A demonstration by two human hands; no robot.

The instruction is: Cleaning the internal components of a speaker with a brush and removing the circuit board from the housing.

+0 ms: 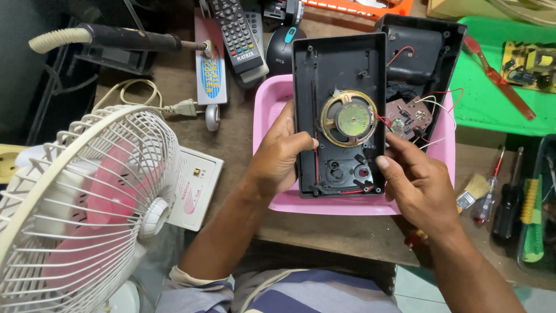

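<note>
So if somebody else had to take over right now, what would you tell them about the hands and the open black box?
Left hand: grips the left edge of the black front shell, holding it up over the pink tray.
Right hand: fingertips pinch the shell's lower right corner.
Things: the round speaker sits in the shell; red and white wires run to the small circuit board and the back shell lying behind.
Done: the case is open, its halves apart.
Left: the halves are still wired together and unclosed. Screwdrivers and a brush lie to the right.
</note>
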